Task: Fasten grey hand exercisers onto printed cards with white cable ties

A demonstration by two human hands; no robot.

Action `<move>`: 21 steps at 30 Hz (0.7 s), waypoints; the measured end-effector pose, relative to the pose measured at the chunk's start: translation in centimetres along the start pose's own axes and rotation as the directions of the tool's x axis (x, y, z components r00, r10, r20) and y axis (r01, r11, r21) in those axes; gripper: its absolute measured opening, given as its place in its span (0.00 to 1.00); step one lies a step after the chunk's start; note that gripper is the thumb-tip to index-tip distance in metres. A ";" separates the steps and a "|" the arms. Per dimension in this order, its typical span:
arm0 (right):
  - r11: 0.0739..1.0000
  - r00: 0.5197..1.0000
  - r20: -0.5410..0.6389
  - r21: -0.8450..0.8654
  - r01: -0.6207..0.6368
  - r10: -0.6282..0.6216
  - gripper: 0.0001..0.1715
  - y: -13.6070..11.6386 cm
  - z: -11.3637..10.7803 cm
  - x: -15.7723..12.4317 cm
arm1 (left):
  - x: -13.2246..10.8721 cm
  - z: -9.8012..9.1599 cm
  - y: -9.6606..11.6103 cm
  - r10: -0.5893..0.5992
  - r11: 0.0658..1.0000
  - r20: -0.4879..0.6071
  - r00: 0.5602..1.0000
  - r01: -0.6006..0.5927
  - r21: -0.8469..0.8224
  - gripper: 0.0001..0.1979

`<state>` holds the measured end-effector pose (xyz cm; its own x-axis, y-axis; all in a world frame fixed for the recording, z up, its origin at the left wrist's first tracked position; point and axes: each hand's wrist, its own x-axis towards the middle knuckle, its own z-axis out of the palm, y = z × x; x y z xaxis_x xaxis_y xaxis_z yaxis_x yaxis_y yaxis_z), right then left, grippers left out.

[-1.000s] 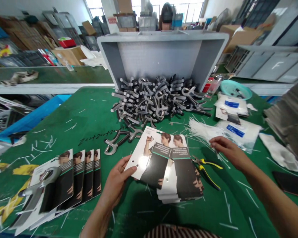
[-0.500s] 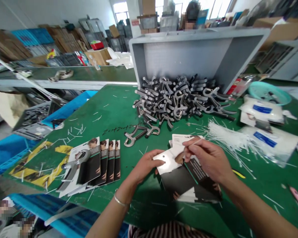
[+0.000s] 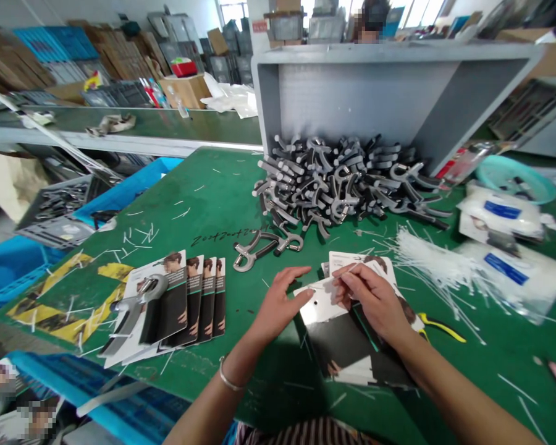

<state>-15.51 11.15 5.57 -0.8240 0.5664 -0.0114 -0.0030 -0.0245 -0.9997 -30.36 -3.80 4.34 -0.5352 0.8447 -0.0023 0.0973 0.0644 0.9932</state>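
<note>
Head view of a white-and-black printed backing card (image 3: 317, 301) with a punched hole, lying on a stack of similar cards (image 3: 352, 352) on the green tabletop (image 3: 176, 198). The right hand (image 3: 373, 303) is directly over the card, its thumb and fingers closed in a narrow pinch on a thin white cable tie (image 3: 327, 286). The left hand (image 3: 278, 303) is open with the fingers spread, just beside the card's left edge, and a silver bangle (image 3: 227, 378) circles that wrist.

Above the stack, a single metal-and-black hand grip trainer (image 3: 264, 249) lies apart from a large heap of grip trainers (image 3: 343, 185), which spills from a grey bin (image 3: 398, 105) lying on its side. To the right are yellow-handled pliers (image 3: 440, 327), partly under the right forearm's side of the stack, a bundle of white cable ties (image 3: 435, 269) and white plastic bags (image 3: 509, 278). To the left, a fanned row of packaged cards (image 3: 199, 303) lies with a grip trainer (image 3: 136, 309) on the nearest card. A co-worker (image 3: 368, 18) stands beyond the bin.
</note>
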 end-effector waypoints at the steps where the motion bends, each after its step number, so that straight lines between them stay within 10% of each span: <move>1: 0.999 1.000 0.010 0.048 -0.011 0.010 0.13 0.0 -0.1 0.1 | 0.0 -0.2 0.5 0.061 0.995 -0.020 0.998 -0.059 0.081 0.18; 10: 0.986 0.995 0.090 0.152 -0.063 0.050 0.14 0.2 -0.2 0.5 | -0.6 0.8 2.9 -0.001 0.983 0.136 0.991 -0.024 0.180 0.11; 16: 0.990 0.980 -0.148 -0.051 0.130 -0.136 0.23 0.4 0.1 0.3 | -1.5 1.8 3.6 -0.266 0.936 0.181 0.947 0.298 -0.187 0.11; 21: 0.822 0.945 0.083 -0.473 0.317 -0.317 0.11 0.2 0.2 0.1 | -1.9 2.4 4.0 -0.287 0.872 0.254 0.924 0.361 -0.329 0.09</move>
<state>-15.69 11.00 5.36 -0.8249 0.4742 0.3077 0.0040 0.5492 -0.8357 -26.90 -3.86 8.06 -0.3095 0.8967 -0.3166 -0.3849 0.1863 0.9040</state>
